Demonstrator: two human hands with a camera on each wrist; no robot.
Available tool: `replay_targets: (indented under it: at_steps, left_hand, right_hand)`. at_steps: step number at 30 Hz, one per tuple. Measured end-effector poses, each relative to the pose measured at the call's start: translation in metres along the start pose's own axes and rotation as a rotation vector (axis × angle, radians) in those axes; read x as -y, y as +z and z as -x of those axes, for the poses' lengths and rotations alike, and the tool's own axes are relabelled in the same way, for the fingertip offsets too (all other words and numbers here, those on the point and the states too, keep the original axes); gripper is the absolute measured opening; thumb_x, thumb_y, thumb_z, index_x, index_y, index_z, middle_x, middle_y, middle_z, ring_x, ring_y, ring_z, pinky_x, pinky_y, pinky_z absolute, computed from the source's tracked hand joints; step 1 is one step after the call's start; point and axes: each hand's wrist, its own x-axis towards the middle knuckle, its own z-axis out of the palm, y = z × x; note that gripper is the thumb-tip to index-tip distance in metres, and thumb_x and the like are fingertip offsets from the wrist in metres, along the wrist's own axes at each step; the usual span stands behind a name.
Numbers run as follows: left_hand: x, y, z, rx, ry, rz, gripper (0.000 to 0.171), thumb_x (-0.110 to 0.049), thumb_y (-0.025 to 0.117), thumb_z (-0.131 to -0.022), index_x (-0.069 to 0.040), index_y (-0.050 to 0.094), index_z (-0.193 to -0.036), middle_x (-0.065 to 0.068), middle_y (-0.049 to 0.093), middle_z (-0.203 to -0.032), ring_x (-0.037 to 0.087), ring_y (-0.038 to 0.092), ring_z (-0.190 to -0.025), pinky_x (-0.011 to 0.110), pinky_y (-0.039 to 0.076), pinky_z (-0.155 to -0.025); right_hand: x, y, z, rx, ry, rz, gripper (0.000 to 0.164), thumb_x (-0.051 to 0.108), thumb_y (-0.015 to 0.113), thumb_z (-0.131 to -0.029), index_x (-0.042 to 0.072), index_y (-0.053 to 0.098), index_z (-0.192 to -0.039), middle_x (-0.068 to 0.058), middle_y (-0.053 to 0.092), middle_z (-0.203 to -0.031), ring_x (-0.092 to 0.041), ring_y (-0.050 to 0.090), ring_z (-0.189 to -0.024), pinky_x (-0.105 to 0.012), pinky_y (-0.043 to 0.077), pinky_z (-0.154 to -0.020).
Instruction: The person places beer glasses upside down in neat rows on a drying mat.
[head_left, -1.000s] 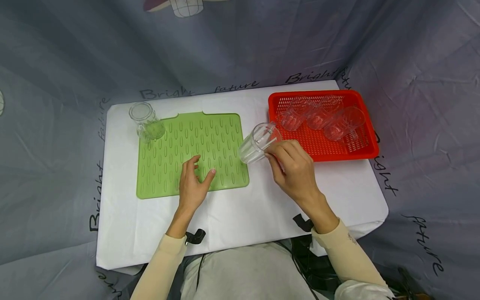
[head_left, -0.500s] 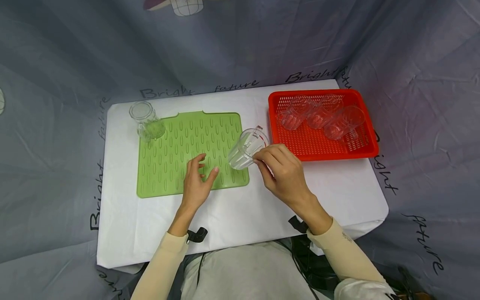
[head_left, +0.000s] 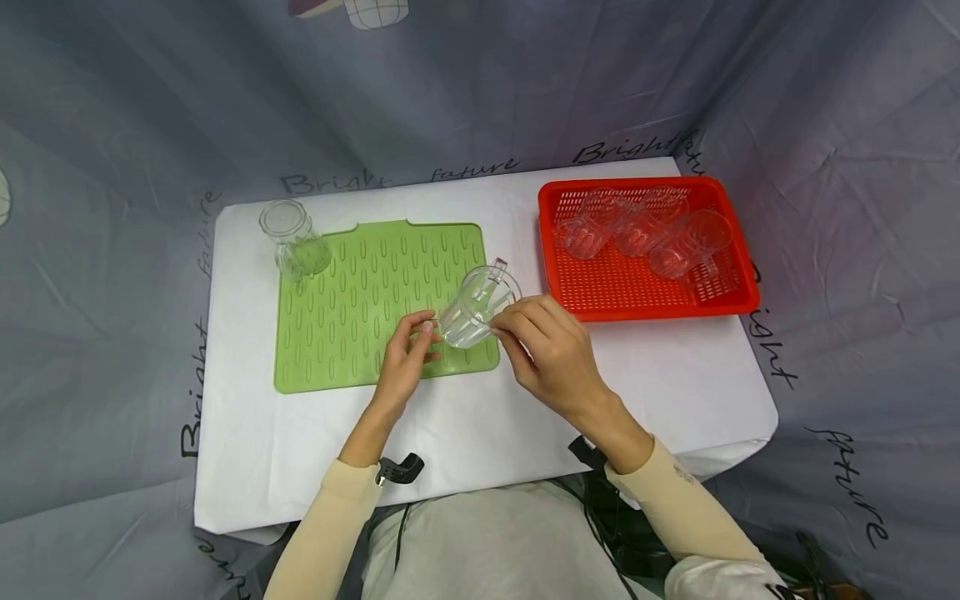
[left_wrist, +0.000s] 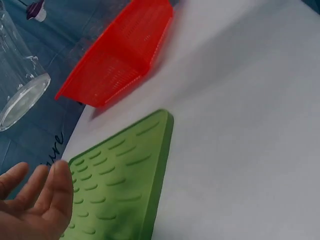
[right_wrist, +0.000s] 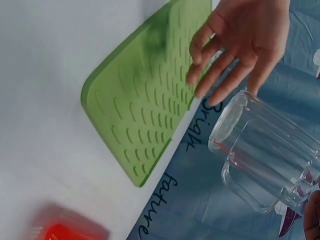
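In the head view, the right hand [head_left: 543,346] pinches a clear, glassy mug with a handle [head_left: 468,312] near its mouth, holding it tilted above the three o'clock edge of a green, rectangular ridged mat [head_left: 360,325]. At the mug's eight o'clock, the left hand [head_left: 401,358] holds nothing, its fingers loosely extended just beside the base; contact cannot be told. One matching mug [head_left: 296,242] stands at the mat's ten o'clock corner; which end is up is unclear. Three transparent mugs [head_left: 637,237] lie in the red perforated plastic basket [head_left: 622,292] at the white-covered table's [head_left: 510,442] two o'clock. Progress looks early: one mug set down, one in hand, three remaining in the basket.
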Motion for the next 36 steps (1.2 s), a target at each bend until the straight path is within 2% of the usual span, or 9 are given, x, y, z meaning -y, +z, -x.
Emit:
replay_targets:
  at_steps: [3, 6, 10, 14, 17, 20, 24, 28, 36]
  left_hand:
    - [-0.0025, 0.0040, -0.0007, 0.054, -0.063, 0.164, 0.045, -0.036, 0.041, -0.118, -0.007, 0.051, -0.150, 0.001, 0.058, -0.133, 0.017, 0.064, -0.114, 0.050, 0.060, -0.108]
    - [-0.0044, 0.0074, -0.0015, 0.104, -0.122, 0.326, 0.042, -0.039, 0.037, -0.118, -0.010, 0.053, -0.145, -0.005, 0.063, -0.132, 0.010, 0.068, -0.115, 0.045, 0.060, -0.109]
    - [-0.0066, 0.0097, -0.0019, 0.154, -0.178, 0.473, 0.044, -0.040, 0.032, -0.119, -0.012, 0.051, -0.147, -0.004, 0.066, -0.140, 0.009, 0.070, -0.124, 0.042, 0.060, -0.108]
    - [-0.0082, 0.0099, -0.0022, 0.220, -0.211, 0.533, 0.060, -0.047, 0.026, -0.118, -0.009, 0.036, -0.163, 0.006, 0.056, -0.156, 0.012, 0.067, -0.129, 0.041, 0.060, -0.109]
    - [-0.0086, 0.0096, -0.0033, 0.267, -0.227, 0.561, 0.068, -0.050, 0.019, -0.118, -0.007, 0.026, -0.169, 0.012, 0.048, -0.161, 0.013, 0.067, -0.129, 0.038, 0.060, -0.110]
    - [-0.0083, 0.0091, -0.0046, 0.307, -0.238, 0.611, 0.071, -0.051, 0.014, -0.117, -0.005, 0.021, -0.170, 0.008, 0.051, -0.156, 0.014, 0.069, -0.126, 0.035, 0.060, -0.109]
    - [-0.0076, 0.0078, -0.0050, 0.350, -0.244, 0.689, 0.072, -0.052, 0.014, -0.117, -0.005, 0.018, -0.171, 0.003, 0.063, -0.144, 0.015, 0.073, -0.122, 0.032, 0.061, -0.106]
    - [-0.0074, 0.0059, -0.0046, 0.378, -0.237, 0.754, 0.070, -0.053, 0.019, -0.117, -0.007, 0.021, -0.170, 0.003, 0.067, -0.138, 0.016, 0.073, -0.120, 0.030, 0.061, -0.103]
    - [-0.0065, 0.0016, -0.0031, 0.400, -0.222, 0.834, 0.055, -0.051, 0.025, -0.117, -0.015, 0.040, -0.156, 0.003, 0.068, -0.133, 0.016, 0.073, -0.115, 0.030, 0.062, -0.101]
  right_hand:
    - [0.0011, 0.0012, 0.0003, 0.007, 0.001, -0.003, 0.004, 0.007, 0.078, -0.097, 0.008, 0.078, -0.100, -0.006, 0.078, -0.099, -0.025, 0.071, -0.098, -0.039, 0.063, -0.088]
    - [0.0020, 0.0021, 0.0002, 0.010, -0.002, -0.007, 0.005, 0.007, 0.078, -0.097, 0.008, 0.078, -0.101, -0.006, 0.079, -0.099, -0.025, 0.071, -0.099, -0.039, 0.063, -0.089]
    - [0.0027, 0.0033, 0.0001, 0.001, -0.018, -0.008, 0.004, 0.009, 0.078, -0.098, 0.008, 0.079, -0.101, -0.006, 0.079, -0.098, -0.024, 0.071, -0.099, -0.039, 0.064, -0.089]
    - [0.0027, 0.0045, 0.0012, -0.009, -0.033, -0.013, 0.003, 0.009, 0.077, -0.098, 0.008, 0.079, -0.101, -0.006, 0.079, -0.097, -0.024, 0.071, -0.097, -0.039, 0.063, -0.087]
    - [0.0034, 0.0051, 0.0019, -0.011, -0.041, -0.019, 0.003, 0.009, 0.078, -0.097, 0.008, 0.079, -0.100, -0.005, 0.079, -0.097, -0.023, 0.071, -0.098, -0.038, 0.063, -0.088]
    - [0.0043, 0.0054, 0.0017, -0.012, -0.049, -0.023, 0.004, 0.008, 0.079, -0.096, 0.009, 0.079, -0.100, -0.005, 0.079, -0.098, -0.023, 0.071, -0.098, -0.038, 0.063, -0.089]
    - [0.0049, 0.0059, 0.0016, -0.020, -0.065, -0.031, 0.006, 0.007, 0.080, -0.095, 0.009, 0.079, -0.100, -0.005, 0.079, -0.098, -0.023, 0.072, -0.099, -0.038, 0.063, -0.090]
    - [0.0047, 0.0058, 0.0019, -0.027, -0.077, -0.037, 0.005, 0.008, 0.080, -0.095, 0.009, 0.079, -0.100, -0.005, 0.079, -0.098, -0.023, 0.072, -0.099, -0.038, 0.063, -0.090]
    - [0.0043, 0.0062, 0.0032, -0.032, -0.085, -0.057, 0.006, 0.008, 0.080, -0.095, 0.009, 0.079, -0.101, -0.005, 0.079, -0.098, -0.023, 0.073, -0.099, -0.037, 0.063, -0.090]
